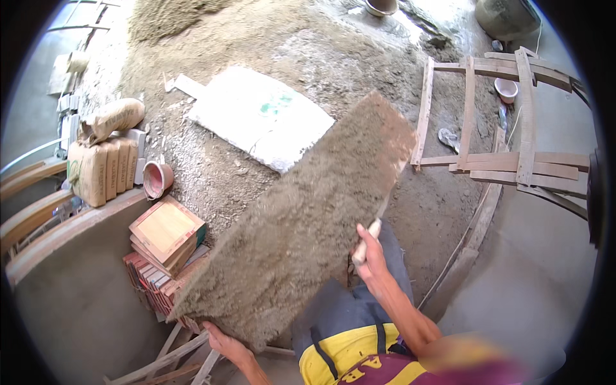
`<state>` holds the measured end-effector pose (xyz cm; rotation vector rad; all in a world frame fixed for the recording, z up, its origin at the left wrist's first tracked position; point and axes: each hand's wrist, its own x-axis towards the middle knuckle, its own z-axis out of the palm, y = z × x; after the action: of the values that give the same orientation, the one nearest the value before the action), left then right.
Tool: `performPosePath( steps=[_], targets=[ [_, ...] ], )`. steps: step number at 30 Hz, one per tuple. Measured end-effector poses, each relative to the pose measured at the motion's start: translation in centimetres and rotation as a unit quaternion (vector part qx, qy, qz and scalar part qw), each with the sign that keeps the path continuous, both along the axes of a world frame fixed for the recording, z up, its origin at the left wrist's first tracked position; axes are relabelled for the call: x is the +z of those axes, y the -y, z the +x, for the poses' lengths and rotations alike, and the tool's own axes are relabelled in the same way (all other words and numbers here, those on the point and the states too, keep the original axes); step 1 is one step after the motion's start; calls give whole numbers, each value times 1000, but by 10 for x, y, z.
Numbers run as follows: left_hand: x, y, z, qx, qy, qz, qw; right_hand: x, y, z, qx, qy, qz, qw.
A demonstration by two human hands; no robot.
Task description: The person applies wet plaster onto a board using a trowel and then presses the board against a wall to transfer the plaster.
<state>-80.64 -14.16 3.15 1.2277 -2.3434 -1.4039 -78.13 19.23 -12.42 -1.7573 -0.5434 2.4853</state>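
A long rectangular slab (pixel 301 212) lies slantwise across the middle, its upper face coated with rough grey-brown mortar. At its upper right end the coat thins and a reddish surface shows. My left hand (pixel 221 340) grips the slab's lower left end, with the fingers partly hidden beneath it. In my right hand (pixel 372 256), closed around the pale handle, is a trowel (pixel 367 242). Its narrow blade points up along the slab's right edge. Whether my right hand also bears the slab, I cannot tell.
A white sack (pixel 256 119) lies on rubble beyond the slab. Boxes (pixel 167 228) sit on stacked red tiles (pixel 151 282) at left, near a bucket (pixel 158 179) and brown bags (pixel 102 170). A wooden frame (pixel 471 115) stands at right; a sand heap (pixel 167 19) rises behind.
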Motion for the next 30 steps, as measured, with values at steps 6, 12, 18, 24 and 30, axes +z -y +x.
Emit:
performPosePath(
  steps=[6, 12, 18, 24, 30],
  targets=[
    [2, -171, -283, -161, 3, -17, 987, 8, -187, -233, -75, -14, 19, 997],
    [22, -374, -504, -284, -77, -42, 955, -47, -341, -395, -164, -36, -17, 986],
    [-21, -535, -685, -374, -28, -172, 911, -113, -450, -530, -227, -76, -73, 968],
    [-177, -718, -887, -449, -69, -176, 873, -305, -580, -664, -291, -39, -80, 953],
    [-328, -824, -999, -492, -21, -202, 847, -419, -647, -783, -360, 31, -118, 925]
  ],
)
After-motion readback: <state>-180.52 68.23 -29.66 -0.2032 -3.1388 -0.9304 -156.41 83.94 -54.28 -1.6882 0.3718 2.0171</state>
